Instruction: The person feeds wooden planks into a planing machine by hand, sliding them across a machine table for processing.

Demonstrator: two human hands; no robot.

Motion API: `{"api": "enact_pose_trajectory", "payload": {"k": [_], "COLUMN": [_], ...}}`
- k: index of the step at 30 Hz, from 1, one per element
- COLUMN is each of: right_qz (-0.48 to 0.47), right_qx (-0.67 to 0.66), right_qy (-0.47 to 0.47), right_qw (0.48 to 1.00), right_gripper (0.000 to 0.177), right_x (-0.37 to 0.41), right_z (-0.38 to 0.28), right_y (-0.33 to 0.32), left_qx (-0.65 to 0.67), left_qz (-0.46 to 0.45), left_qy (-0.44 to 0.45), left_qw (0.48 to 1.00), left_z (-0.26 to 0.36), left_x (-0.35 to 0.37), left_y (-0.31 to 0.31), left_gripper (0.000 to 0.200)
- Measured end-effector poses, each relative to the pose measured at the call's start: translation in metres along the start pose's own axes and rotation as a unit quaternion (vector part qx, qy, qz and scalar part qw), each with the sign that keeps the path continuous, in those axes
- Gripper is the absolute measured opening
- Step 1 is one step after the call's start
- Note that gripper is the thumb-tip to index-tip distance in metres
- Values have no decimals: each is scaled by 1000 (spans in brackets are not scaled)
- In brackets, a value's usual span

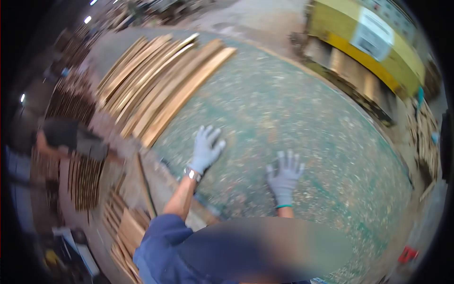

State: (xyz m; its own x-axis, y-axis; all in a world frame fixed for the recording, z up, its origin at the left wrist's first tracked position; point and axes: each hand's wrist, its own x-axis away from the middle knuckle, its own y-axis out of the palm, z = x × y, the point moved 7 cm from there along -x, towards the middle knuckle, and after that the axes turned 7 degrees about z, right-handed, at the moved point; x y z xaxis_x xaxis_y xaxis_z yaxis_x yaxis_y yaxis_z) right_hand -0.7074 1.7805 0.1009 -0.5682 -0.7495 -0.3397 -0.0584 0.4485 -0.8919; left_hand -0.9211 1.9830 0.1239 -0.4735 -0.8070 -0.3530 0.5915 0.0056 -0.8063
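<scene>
My left hand [206, 147], in a grey glove with a metal-banded watch at the wrist, is held over the green speckled tabletop [265, 113]. Its fingers are spread and nothing is in them. To the right, my right hand [285, 177] wears a matching grey glove with a teal cuff, fingers fanned out, also holding nothing. Several long wooden boards [165, 94] lie side by side on the far left part of the table, just beyond my left hand. A blurred patch at the bottom hides part of my body and the near table edge.
A yellow machine [350, 42] stands past the table's far right edge. Stacked wood strips [85, 184] and more boards [130, 229] are on the left, where another person [71, 139] bends over. A red object [407, 254] sits at lower right.
</scene>
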Motion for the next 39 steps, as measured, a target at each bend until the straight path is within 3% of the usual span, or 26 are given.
{"api": "enact_pose_trajectory", "payload": {"k": [6, 9, 14, 15, 17, 20, 21, 22, 23, 24, 26, 29, 33, 35, 37, 39], "right_qz": [28, 29, 30, 32, 69, 120, 145, 103, 119, 45, -5, -43, -1, 76, 122, 127], "right_qx": [36, 51, 116, 141, 76, -139, -118, -126, -139, -187, -92, -49, -31, -290, -481, -524], "right_qy": [3, 6, 33, 43, 92, 108, 47, 21, -8, 43, 94, 167, 200, 192, 285, 289], "right_qw": [999, 998, 992, 989, 991, 977, 981, 986, 983, 980, 991, 984, 979, 934, 820, 791], "right_gripper": [57, 56, 55, 55, 54, 50, 53, 56, 62, 79, 94, 100, 103, 94, 85, 82], "right_x": [1, 0, 0, 2, -7, -44, -53, -73, -83, -97, -101, -99, -83, -67, -59, -42], "right_z": [11, 10, 4, 0, -33, -163, -208, -257, -299, -333, -372, -354, -296, -254, -235, -205], "right_y": [7, 5, 4, 7, 5, 12, 32, 44, 57, 68, 100, 115, 103, 88, 30, 1], "left_qx": [-102, -148, -87, -150, -262, -104, -90, -89, -85, -81, -42, 46, 90, 166, 252, 316], "left_qz": [175, 111, -54, -53, -35, -17, -9, 0, 14, 29, 22, -23, -100, -110, -107, -102], "left_qy": [-57, -99, -134, -149, -169, -182, -173, -165, -155, -144, -140, -132, 13, 34, 34, 100], "left_qw": [978, 978, 986, 976, 950, 978, 981, 982, 984, 986, 989, 990, 991, 979, 961, 938], "left_z": [-208, -291, -370, -377, -350, -347, -334, -319, -301, -284, -262, -236, -187, -147, -133, -134], "left_x": [-79, -132, -208, -208, -200, -188, -183, -177, -170, -165, -158, -156, -135, -123, -122, -150], "left_y": [-139, -166, -122, -108, -91, -76, -73, -70, -68, -63, -43, -22, 49, 57, 10, -14], "left_gripper": [51, 61, 85, 87, 89, 88, 85, 84, 83, 82, 80, 77, 75, 72, 66, 58]}}
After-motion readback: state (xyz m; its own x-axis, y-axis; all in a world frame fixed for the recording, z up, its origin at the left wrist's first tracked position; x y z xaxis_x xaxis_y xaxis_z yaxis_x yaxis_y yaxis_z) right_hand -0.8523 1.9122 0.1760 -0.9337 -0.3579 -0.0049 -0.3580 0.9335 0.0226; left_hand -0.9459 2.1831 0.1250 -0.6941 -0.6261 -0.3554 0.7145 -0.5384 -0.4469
